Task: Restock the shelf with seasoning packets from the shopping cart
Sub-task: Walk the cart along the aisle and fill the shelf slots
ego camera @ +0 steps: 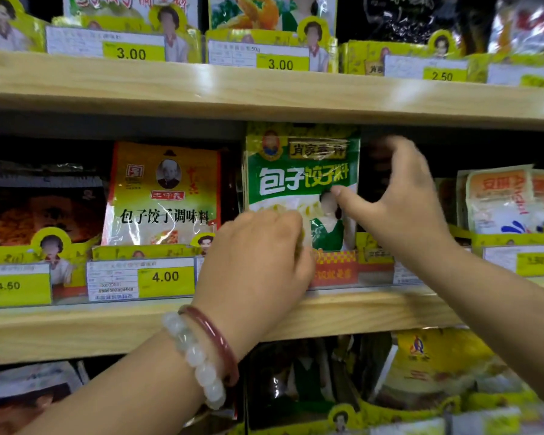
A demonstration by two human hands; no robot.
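A green seasoning packet (pixel 302 177) with white characters stands upright on the middle wooden shelf (pixel 358 309), its top just under the shelf above. My left hand (pixel 258 265), with two bracelets on the wrist, curls its fingers round the packet's lower left part. My right hand (pixel 402 202) is at the packet's right edge; its thumb lies on the front and its blurred fingers curl behind the edge into the dark shelf space. The shopping cart is not in view.
A yellow and red seasoning packet (pixel 164 196) stands just left, above a 4.00 price tag (pixel 165 277). Orange packets (pixel 512 199) stand to the right. The upper shelf (pixel 264 89) and a lower shelf hold more packets behind yellow display strips.
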